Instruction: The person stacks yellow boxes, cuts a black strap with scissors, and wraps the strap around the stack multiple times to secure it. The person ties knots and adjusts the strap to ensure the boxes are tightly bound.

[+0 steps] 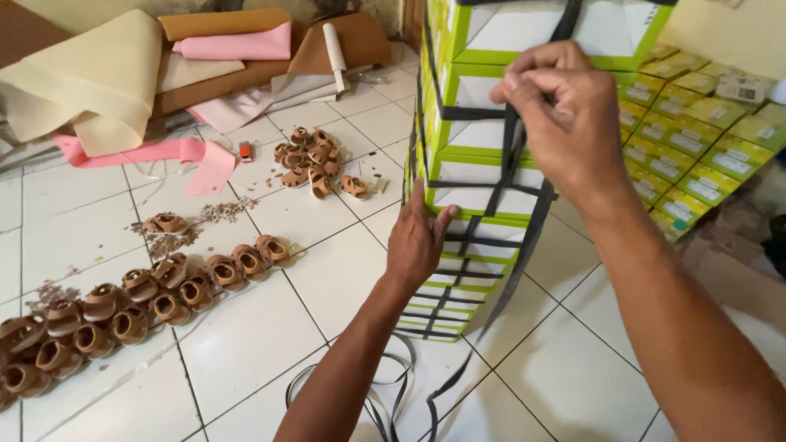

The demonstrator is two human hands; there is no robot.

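A tall stack of green-and-white shoe boxes point(475, 196) stands on the tiled floor, bound by black strapping bands point(512, 155). My left hand point(416, 241) presses flat against the lower side of the stack. High on the stack, my right hand point(561, 115) pinches a black band where the straps cross. Loose ends of the black band point(385, 393) curl on the floor in front of the stack.
Rows of small brown sandals point(123, 307) lie on the white tiles at left, another pile of sandals point(315, 160) further back. Rolled and folded sheets in beige, pink and brown point(164, 57) lean at the back left. More green boxes point(696, 123) are piled on the right.
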